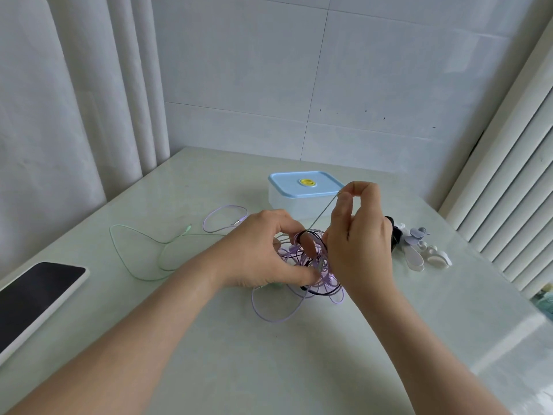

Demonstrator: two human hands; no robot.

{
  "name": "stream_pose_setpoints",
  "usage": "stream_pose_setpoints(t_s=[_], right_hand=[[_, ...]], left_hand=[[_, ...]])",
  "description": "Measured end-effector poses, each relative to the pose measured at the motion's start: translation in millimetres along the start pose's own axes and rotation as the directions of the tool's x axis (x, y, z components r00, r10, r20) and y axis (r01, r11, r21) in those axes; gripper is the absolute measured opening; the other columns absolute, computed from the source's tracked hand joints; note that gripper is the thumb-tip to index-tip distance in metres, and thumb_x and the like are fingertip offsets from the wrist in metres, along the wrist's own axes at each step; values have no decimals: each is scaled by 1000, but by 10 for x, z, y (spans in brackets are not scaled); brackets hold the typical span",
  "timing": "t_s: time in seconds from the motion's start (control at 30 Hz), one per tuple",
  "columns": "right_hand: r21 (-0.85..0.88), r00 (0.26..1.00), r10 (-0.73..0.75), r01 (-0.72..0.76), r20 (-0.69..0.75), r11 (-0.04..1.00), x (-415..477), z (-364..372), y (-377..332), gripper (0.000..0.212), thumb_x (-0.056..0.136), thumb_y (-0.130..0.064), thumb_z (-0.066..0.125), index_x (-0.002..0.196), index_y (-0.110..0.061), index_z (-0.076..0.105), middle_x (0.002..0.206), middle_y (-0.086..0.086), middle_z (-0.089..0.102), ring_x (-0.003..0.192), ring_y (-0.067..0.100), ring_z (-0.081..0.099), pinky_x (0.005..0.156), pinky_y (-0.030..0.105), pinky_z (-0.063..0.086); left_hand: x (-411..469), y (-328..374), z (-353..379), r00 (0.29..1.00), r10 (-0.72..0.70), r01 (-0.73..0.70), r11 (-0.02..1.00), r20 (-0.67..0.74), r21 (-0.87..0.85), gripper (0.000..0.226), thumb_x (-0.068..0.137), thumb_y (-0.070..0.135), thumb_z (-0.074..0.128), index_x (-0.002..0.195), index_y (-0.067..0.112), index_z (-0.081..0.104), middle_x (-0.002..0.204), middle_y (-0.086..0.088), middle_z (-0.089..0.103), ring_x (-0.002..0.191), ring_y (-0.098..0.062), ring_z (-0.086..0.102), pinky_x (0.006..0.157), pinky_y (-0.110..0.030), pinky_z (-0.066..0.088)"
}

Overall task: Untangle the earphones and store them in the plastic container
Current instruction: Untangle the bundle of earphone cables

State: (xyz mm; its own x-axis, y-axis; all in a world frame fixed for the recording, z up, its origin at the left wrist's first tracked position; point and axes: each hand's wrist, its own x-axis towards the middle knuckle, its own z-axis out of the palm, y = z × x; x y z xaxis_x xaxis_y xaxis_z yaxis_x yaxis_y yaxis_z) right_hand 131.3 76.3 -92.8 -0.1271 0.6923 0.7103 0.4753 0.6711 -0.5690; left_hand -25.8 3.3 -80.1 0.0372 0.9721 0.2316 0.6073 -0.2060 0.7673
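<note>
A tangle of purple, black and green earphone cords lies on the pale table between my hands. My left hand grips the knot from the left, fingers closed into the loops. My right hand is raised above the knot and pinches a thin green cord pulled taut up and right. A green cord and a purple loop with a jack plug trail off to the left. The plastic container, with its blue lid on, stands just behind my hands.
A white-framed tablet lies at the left table edge. Several white and lilac cord winders and a black piece sit to the right of my right hand. Curtains hang at the left, a radiator stands at the right.
</note>
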Motion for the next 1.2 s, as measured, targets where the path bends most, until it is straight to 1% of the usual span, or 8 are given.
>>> stream_pose_setpoints(t_s=[0.13,0.53,0.67,0.77,0.83,1.0,1.07,1.2], right_hand=[[-60,992,-115,112,-45,992,7,-20,-5,6,108,-27,36,111,-25,41,49,3,54,45,30,51,55,45,47],[120,993,114,-110,-27,987,2,15,8,7,111,-30,36,105,-31,40,55,3,63,72,33,62,73,39,41],[177,990,139,-133,-22,975,10,14,-23,7,111,-28,39,106,-25,43,57,7,65,64,30,63,73,42,47],[260,981,183,-192,56,947,46,-18,-42,8,111,-24,40,108,-19,45,60,9,70,56,24,66,65,42,52],[364,958,244,-282,149,888,67,-53,-74,11,113,-24,40,110,-15,46,63,10,72,51,20,63,53,34,48],[547,896,314,-441,315,711,97,-123,-98,12,114,-20,38,108,-15,46,67,17,72,49,25,52,46,30,39],[592,875,312,-481,371,647,110,-145,-91,15,104,-9,39,115,-13,49,73,21,73,55,28,54,50,32,41],[616,846,221,-510,485,600,147,-202,-67,52,72,-6,44,121,-4,59,87,28,75,62,33,60,57,38,46]], left_hand=[[-5,0,14,1000,-3,3,999,-3,48,31,69,38,97,90,35,74,104,11,60,79,0,56,78,-23,47],[15,-31,86,997,73,-69,990,-26,122,47,57,46,102,92,38,73,104,11,52,79,-1,54,67,-17,38],[45,-78,79,995,94,-90,990,-32,112,44,59,41,103,91,34,75,102,8,53,73,1,50,65,-16,35],[83,-135,75,991,118,-112,989,-69,93,33,70,42,98,90,29,76,98,6,55,66,-6,47,62,-24,37],[93,-162,76,988,128,-118,988,-92,100,26,78,42,92,93,29,76,98,7,57,66,-5,47,62,-20,36],[104,-215,74,993,96,-87,990,-73,111,11,90,36,79,99,32,73,106,9,59,84,-16,58,70,-25,45],[113,-232,62,994,87,-80,991,-61,107,12,91,37,76,102,32,72,107,9,60,91,-21,60,70,-26,46],[119,-254,35,996,55,-50,996,-70,72,18,91,42,73,104,30,70,105,6,58,94,-22,60,74,-31,50]])
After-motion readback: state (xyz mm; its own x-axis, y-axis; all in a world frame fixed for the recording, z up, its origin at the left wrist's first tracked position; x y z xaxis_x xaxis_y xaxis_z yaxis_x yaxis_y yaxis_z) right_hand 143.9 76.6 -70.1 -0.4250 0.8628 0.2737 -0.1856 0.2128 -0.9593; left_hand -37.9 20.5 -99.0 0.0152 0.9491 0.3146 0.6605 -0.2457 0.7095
